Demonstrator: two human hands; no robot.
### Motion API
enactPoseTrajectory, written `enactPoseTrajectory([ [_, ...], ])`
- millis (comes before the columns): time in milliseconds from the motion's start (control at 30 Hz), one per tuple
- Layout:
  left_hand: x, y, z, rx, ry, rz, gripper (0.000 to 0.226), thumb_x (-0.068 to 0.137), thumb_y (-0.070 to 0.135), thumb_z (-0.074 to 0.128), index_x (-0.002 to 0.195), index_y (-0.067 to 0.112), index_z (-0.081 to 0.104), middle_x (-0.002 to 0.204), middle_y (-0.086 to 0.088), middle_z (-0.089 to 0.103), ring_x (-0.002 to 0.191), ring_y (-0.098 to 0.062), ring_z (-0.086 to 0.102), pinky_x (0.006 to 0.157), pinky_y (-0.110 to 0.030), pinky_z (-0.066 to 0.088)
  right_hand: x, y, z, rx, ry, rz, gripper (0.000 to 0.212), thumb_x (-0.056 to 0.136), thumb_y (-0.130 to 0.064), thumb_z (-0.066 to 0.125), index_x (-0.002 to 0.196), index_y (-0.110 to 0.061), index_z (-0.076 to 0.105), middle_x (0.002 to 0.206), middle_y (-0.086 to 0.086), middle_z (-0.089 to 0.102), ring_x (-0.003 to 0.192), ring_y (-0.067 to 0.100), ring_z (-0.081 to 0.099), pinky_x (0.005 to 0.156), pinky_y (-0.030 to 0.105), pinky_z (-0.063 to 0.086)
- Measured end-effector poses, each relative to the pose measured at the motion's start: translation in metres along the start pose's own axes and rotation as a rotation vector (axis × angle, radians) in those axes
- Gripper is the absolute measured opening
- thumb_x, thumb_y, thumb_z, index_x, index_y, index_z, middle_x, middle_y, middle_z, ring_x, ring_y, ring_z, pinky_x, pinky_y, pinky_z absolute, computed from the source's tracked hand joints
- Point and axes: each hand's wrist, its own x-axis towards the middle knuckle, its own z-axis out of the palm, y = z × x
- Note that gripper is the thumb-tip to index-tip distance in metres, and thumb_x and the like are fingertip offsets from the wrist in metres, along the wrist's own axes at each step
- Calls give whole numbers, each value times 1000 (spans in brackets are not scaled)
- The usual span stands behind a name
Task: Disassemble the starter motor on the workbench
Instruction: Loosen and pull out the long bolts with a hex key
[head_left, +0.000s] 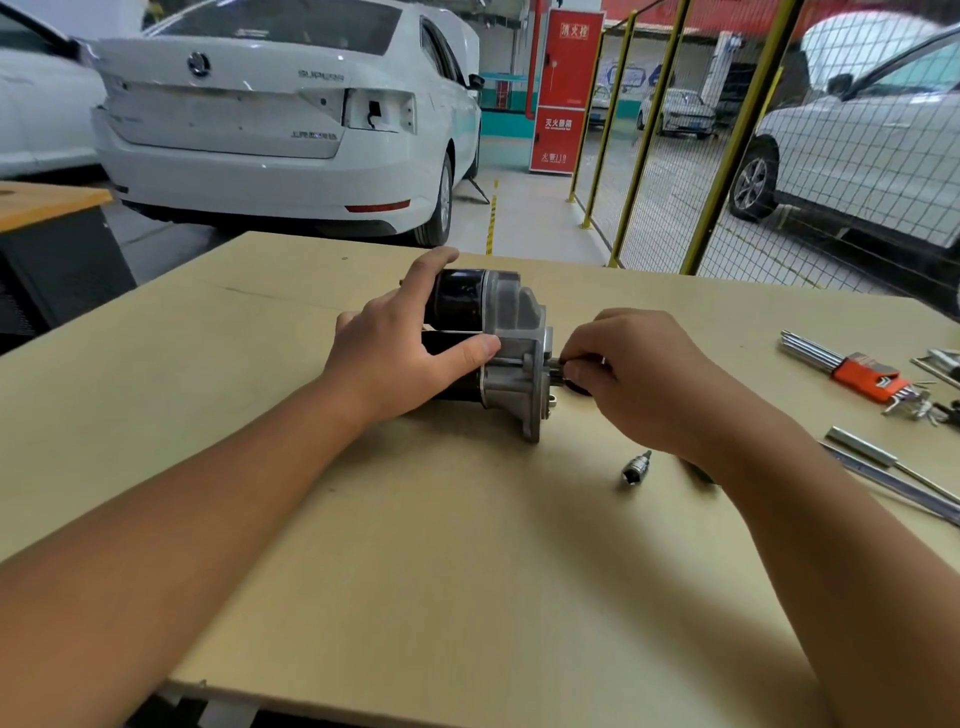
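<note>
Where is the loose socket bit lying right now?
In the head view, the socket bit lies free on the workbench, right of centre, just in front of the starter motor and beside the right hand's wrist.

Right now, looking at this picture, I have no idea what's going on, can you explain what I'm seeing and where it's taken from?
The camera sits on a person's head, looking down at their own bare hands over a workbench. The left hand grips a starter motor, a black and grey metal unit lying on its side. The right hand pinches a small dark tool at the motor's end. Nearby lie a loose socket bit and a set of hex keys in an orange holder. Parked white cars stand behind.
</note>
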Motion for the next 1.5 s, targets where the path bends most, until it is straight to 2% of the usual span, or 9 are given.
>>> enactPoseTrajectory([
  [100,0,1,-1,-2,-7,4,90,72,89,47,149,50,23,130,10,63,111,-28,62,101,-52,43,-2,-1,1,-89,65,4,14,97,-22,62,97,-23,76,92,-3,64,89,23,58,83,41,49],
  [267,0,3,-2,-22,-15,-1,90,71,87,51,149,50,24,125,11,64,109,-27,64,102,-56,47,-4,-4,4,-166,138,38,3,88,-30,74,88,-31,71,86,-11,64,86,21,57,79,36,32],
  [433,0,3,-3,-35,-25,-2,90,71,87,51,149,51,24,128,9,64,110,-28,64,102,-58,48,-4,-3,3,-7,67,7,5,87,-22,76,88,-25,72,79,-5,66,77,22,59,69,39,53],
  [533,-1,4,-4,-43,-32,-2,90,72,87,51,150,50,24,128,9,64,112,-29,63,102,-58,47,-3,2,-1,49,49,-90,7,91,-17,71,94,-18,77,80,1,69,74,22,59,71,37,49],
  [667,0,4,-5,-50,-43,-2,86,75,85,47,150,50,24,130,8,64,112,-28,62,103,-59,46,-2,3,-5,87,24,-132,14,98,-15,62,97,-12,76,77,-2,67,71,19,56,64,22,39],
  [833,-2,5,-7,-72,-58,-12,86,74,83,46,150,50,24,128,7,65,112,-29,62,103,-59,45,0,0,0,15,-63,-96,22,102,-15,52,94,-4,69,87,11,64,85,28,55,75,35,38],
  [1033,-2,8,-9,-105,-74,-30,84,73,76,48,149,49,28,125,7,64,113,-30,61,105,-57,45,-3,3,0,-11,19,-99,14,100,-19,55,94,-17,68,84,0,64,82,25,58,74,43,51],
  [1233,-2,10,-10,-116,-66,-56,79,72,71,52,145,52,30,118,8,65,108,-30,61,105,-56,45,-3,7,1,70,61,-92,13,98,-19,63,99,-22,76,67,-19,55,68,13,55,68,31,48],
  [1500,-2,10,-11,-128,-80,-55,82,70,75,50,146,52,30,119,8,65,106,-27,62,105,-56,45,-2,1,3,-31,71,-35,15,99,-26,60,95,-18,72,84,2,71,83,27,62,73,43,54],
])
